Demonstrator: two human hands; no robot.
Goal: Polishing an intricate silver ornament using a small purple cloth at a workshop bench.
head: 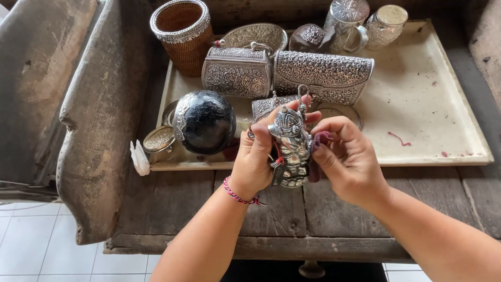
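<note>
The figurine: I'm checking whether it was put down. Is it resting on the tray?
No, both the left hand and right hand hold the figurine up, in front of the tray.

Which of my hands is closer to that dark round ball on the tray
Left. The left hand holds the silver figurine just beside the dark ball; the right hand is on the figurine's far side, farther away.

Both your hands meet at mid-frame, forearms rising from six o'clock.

Your left hand [254, 159], a red cord at its wrist, curls its fingers [261, 137] shut toward three o'clock. Your right hand [348, 159] faces it, fingers bent and pinched toward nine o'clock, knuckles up.
</note>
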